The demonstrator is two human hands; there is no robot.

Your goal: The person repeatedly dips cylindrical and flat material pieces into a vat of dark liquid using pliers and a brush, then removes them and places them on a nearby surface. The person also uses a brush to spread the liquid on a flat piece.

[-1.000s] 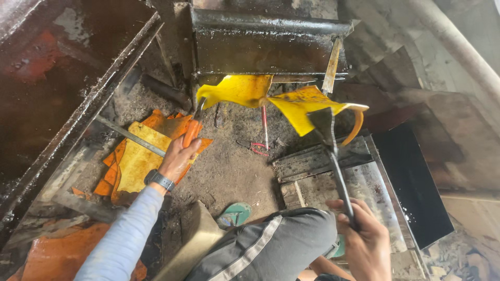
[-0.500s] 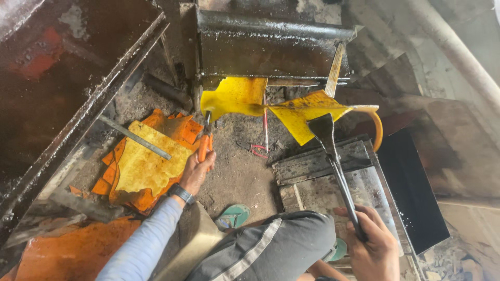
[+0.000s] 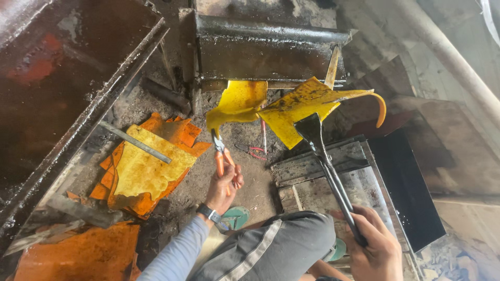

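Note:
My left hand grips orange-handled pliers whose jaws bite the lower tip of a curled yellow sheet. That sheet joins a second yellow piece hanging from a dark metal machine. My right hand holds the handle of long black tongs, their flat jaws clamped on the lower edge of the right yellow piece. My knee in dark trousers with a grey stripe sits between both hands.
A pile of yellow and orange sheets with a grey metal bar on top lies on the dirty floor at left. A long dark metal beam runs along the left. A black tray and grooved metal plates are at right.
My left hand lifted off the sheet pile with the pliers and moved right and up, so the jaws now bite the hanging yellow sheet. The right hand keeps its hold on the tongs.

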